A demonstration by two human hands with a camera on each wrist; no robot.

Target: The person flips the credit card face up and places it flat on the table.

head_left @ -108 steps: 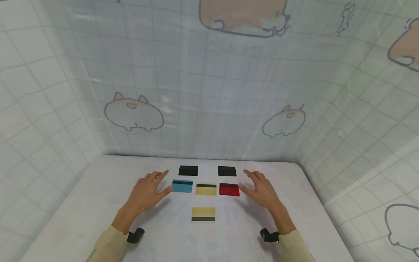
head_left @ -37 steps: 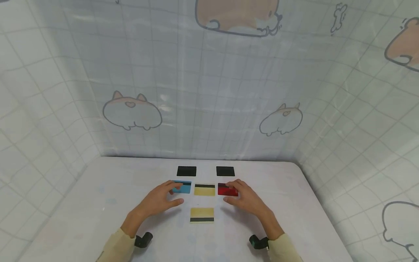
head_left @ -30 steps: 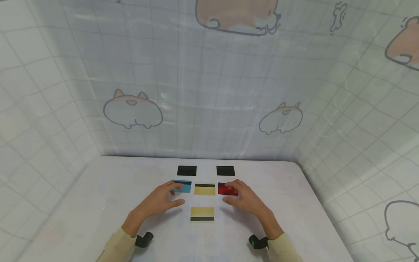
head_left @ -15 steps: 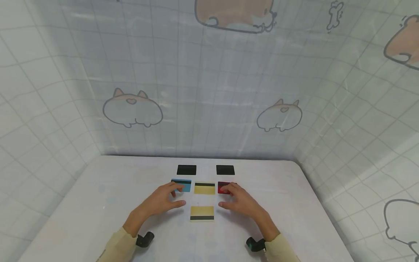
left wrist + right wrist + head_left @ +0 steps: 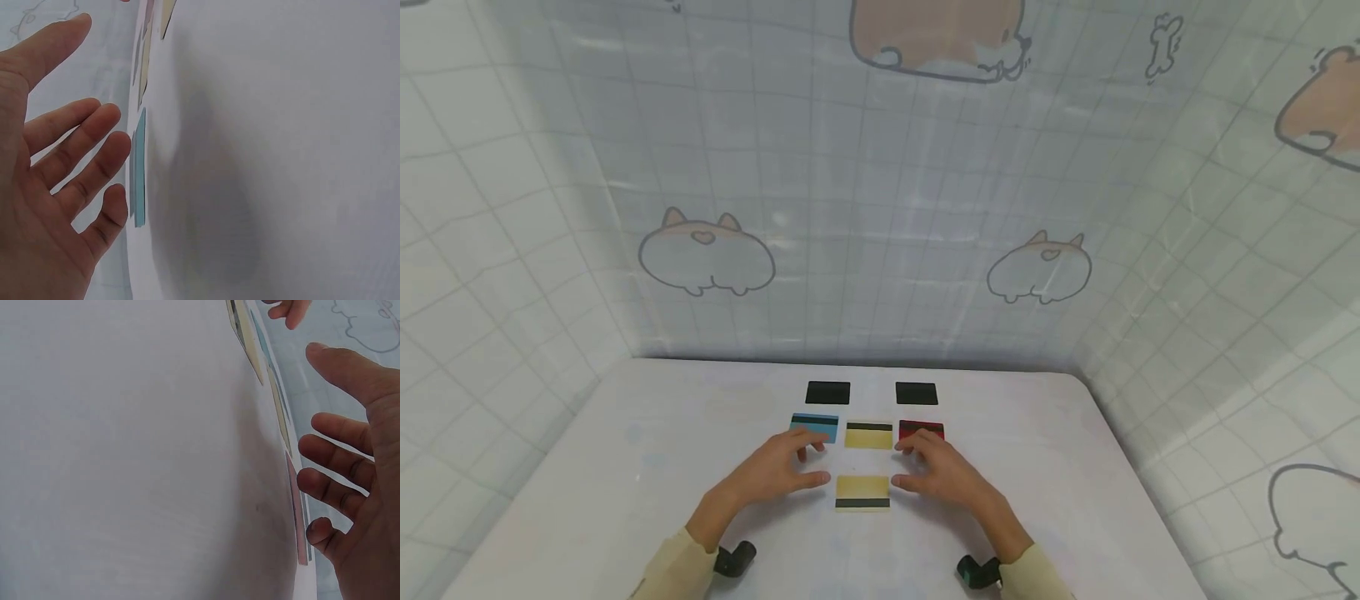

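In the head view my left hand [image 5: 775, 468] is held over the table with its fingers loosely bent and nothing in it; its fingertips overlap the lower edge of a blue card [image 5: 814, 422]. My right hand [image 5: 946, 472] mirrors it, and its fingers partly cover a red card [image 5: 922, 426]. A yellow card [image 5: 862, 486] with a dark stripe lies between the two thumbs. Behind it is a second yellow card [image 5: 868, 437]. Both wrist views show a gap between thumb and fingers, with the blue card [image 5: 140, 178] and red card [image 5: 296, 515] lying flat beyond the fingers.
Two black cards, a left one [image 5: 828, 392] and a right one [image 5: 917, 393], lie in the back row of the white table [image 5: 647, 450]. A grid-patterned curtain [image 5: 880, 250] with cartoon dogs encloses the back and sides. Each wrist bears a small black camera, one being the left camera [image 5: 735, 559].
From beside the cards both hands have come inward, then back toward the front yellow card. The right hand has moved left and nearer, uncovering more of the red card. The cards stay in place.
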